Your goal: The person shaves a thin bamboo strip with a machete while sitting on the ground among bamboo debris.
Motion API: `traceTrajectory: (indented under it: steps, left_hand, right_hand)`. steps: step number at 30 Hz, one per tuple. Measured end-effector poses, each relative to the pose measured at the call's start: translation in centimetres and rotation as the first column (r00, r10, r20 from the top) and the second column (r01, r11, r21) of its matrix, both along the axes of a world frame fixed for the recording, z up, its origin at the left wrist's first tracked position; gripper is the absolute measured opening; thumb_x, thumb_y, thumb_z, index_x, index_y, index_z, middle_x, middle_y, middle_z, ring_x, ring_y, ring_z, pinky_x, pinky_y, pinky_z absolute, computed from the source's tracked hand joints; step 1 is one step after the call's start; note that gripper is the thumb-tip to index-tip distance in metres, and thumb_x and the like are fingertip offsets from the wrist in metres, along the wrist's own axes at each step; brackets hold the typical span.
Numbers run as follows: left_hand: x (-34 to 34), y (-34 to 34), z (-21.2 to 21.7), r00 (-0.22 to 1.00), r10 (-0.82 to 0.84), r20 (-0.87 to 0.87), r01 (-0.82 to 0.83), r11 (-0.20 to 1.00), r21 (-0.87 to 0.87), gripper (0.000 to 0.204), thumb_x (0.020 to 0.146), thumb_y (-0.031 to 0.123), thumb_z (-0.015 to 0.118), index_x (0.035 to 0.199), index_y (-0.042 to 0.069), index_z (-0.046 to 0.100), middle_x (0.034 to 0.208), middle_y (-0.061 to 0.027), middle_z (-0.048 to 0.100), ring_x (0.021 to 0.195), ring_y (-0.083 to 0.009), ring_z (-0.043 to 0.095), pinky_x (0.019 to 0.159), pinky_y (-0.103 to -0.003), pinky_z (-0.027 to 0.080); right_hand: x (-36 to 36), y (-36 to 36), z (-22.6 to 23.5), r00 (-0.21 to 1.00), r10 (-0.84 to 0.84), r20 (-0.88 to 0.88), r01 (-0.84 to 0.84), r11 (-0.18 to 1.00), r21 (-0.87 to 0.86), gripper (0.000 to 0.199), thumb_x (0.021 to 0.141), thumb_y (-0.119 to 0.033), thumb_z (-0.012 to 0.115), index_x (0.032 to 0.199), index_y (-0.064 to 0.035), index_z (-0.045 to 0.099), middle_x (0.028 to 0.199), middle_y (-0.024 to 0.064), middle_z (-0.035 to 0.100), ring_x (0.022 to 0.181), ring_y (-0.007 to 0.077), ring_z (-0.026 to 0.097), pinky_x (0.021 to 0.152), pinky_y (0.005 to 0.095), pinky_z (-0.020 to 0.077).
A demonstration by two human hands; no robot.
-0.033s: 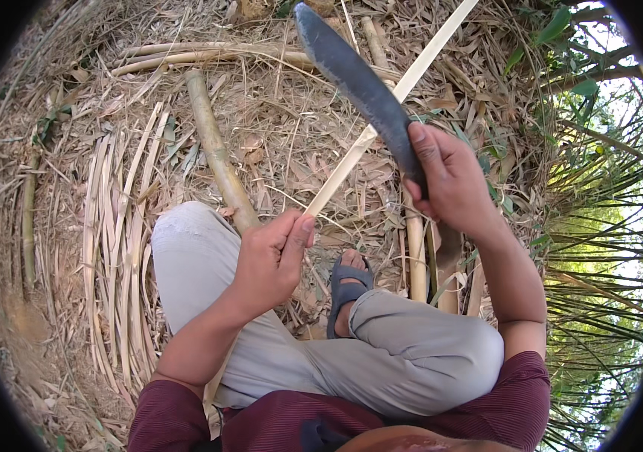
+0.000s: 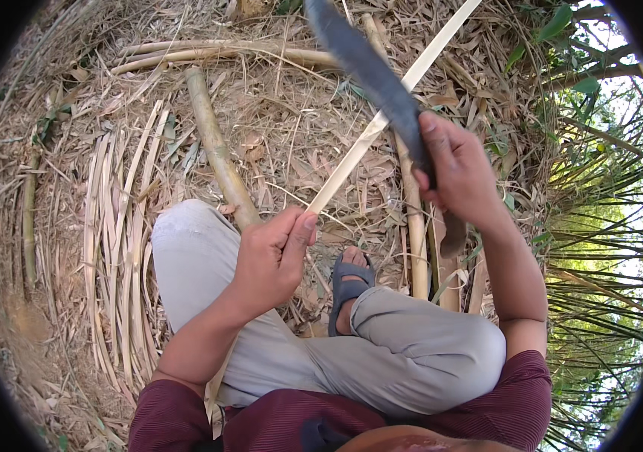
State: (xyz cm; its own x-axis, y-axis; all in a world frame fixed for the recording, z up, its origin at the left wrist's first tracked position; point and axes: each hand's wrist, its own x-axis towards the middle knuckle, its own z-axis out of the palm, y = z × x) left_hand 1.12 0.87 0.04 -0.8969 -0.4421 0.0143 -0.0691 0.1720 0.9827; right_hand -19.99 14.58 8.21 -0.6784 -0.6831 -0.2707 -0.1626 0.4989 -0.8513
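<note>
My left hand (image 2: 270, 260) is closed around the near end of a long pale bamboo strip (image 2: 345, 170), above my bent knee. From there the strip slants up to the far right, past the upper edge of view. My right hand (image 2: 458, 172) grips the handle of a machete (image 2: 381, 83) with a dark, curved blade. The blade lies across the strip about midway, covering a short stretch of it, and points to the far left. A thin curl stands at the strip's edge just on the near side of the blade. The blade's tip is cut off by the upper edge.
A bundle of split bamboo strips (image 2: 122, 248) lies at the left. A bamboo pole (image 2: 216, 143) slants ahead of my knee, and another (image 2: 413, 226) lies under my right arm. Dry leaves cover the ground. My sandalled foot (image 2: 351, 282) is in the middle; green stalks (image 2: 600, 248) stand right.
The machete and my right hand have shifted slightly to the right along the strip, the blade's tip leaving the view at the top. My left hand has hardly moved.
</note>
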Motion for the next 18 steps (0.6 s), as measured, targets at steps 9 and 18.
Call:
traceTrajectory:
  steps: [9,18]
  left_hand:
    - [-1.1,-1.0,0.6,0.998,0.016,-0.067,-0.016,1.000,0.007,0.028,0.101,0.015,0.052,0.077,0.002,0.056,0.055,-0.0022,0.045,0.048,-0.0076,0.039,0.045,-0.027,0.031]
    - [-1.2,-1.1,0.2,0.991,0.042,-0.127,-0.055,0.994,-0.099,0.027,0.100,0.015,0.053,0.077,0.002,0.058,0.054,-0.0035,0.049,0.044,-0.0091,0.042,0.043,-0.028,0.031]
  right_hand:
    - [0.6,-0.7,1.4,0.997,0.071,-0.039,-0.074,0.995,-0.061,0.037,0.105,-0.037,0.043,0.100,-0.0062,0.063,0.055,-0.0025,0.053,0.042,0.0059,0.048,0.040,0.0226,0.0378]
    - [1.4,-0.7,1.1,0.985,0.076,-0.155,-0.086,0.995,-0.056,0.041,0.104,-0.037,0.046,0.084,-0.0033,0.058,0.054,-0.0013,0.052,0.044,0.0078,0.050,0.045,0.0264,0.0415]
